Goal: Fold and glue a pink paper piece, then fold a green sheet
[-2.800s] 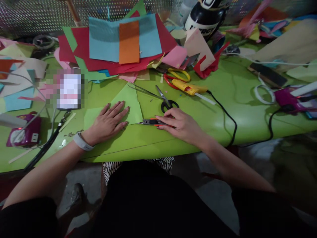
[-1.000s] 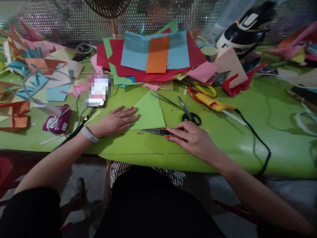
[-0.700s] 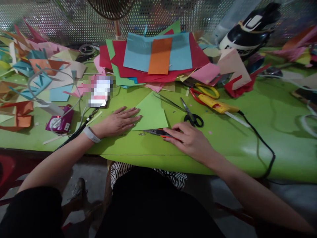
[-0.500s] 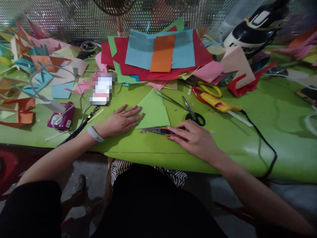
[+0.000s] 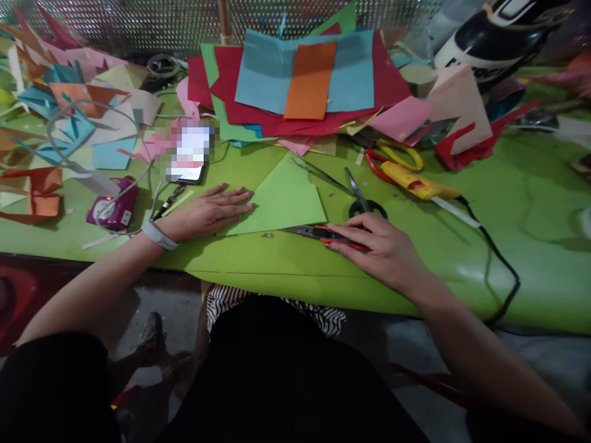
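Note:
A light green sheet of paper, roughly triangular, lies on the green table in front of me. My left hand rests flat on its left side, fingers stretched out. My right hand grips orange-handled scissors, with thumb and fingers around the handle part. Their slim pointed tip points left, along the near edge of the paper by its right corner. Black-handled scissors lie just beyond my right hand, partly covered by it. Tweezers lie between them and the paper.
A yellow glue gun with a black cord and red-and-yellow-handled scissors lie to the right. A phone and a purple plug adapter are left. Stacked coloured paper stands behind; a black-and-white bottle leans back right.
The orange-handled scissors have moved right along the paper's near edge, with my right hand. My left hand has slid a little left on the paper. The view has shifted slightly.

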Demonstrator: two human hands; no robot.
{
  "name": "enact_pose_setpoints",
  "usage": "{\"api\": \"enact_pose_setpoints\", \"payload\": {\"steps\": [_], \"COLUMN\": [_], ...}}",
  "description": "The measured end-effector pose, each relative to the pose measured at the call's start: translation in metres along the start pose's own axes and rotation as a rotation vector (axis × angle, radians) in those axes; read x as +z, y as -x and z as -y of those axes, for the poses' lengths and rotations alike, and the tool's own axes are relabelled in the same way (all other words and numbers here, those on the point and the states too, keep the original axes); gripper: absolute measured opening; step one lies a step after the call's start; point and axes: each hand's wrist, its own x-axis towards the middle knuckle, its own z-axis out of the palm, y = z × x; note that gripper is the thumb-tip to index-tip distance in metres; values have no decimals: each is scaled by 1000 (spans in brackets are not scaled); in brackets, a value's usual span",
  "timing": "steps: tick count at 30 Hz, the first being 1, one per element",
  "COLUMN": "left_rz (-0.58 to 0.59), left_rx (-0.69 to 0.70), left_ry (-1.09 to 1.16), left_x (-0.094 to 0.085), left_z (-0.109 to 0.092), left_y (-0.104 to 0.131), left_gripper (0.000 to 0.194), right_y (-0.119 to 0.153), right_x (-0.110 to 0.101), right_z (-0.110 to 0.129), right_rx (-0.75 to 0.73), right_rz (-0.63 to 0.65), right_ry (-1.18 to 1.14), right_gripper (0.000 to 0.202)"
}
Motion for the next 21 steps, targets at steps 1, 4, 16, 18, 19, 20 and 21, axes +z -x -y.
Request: {"api": "enact_pose_setpoints", "payload": {"steps": [1,4,16,18,19,20,21], "left_rz": [-10,-35,-45,-41,-41,-40,-39], "left_rx": [9,27,34,38,37,34,29], "left_ry": [-3,-5,17,25,30,35,38], "left_x": [2,5,7,6,6,6,6], "left_z": [0,1,4,4,4,3,3], "left_y": [0,0,0,0,0,0,0], "left_gripper": [45,45,44,45,45,45,45], "right_y": [-2,-11,-22,-22,-23,-24,-26], "right_x": [2,8,16,16,17,18,19], "right_z": [1,6,13,13,14,15,16], "right_rx": [-5,-35,-112,-110,-108,-106,-106], "right_rz": [-3,1,42,42,41,43,46], "right_ry": [3,19,6,-1,1,5,8], "right_gripper": [31,31,30,31,31,32,32]}}
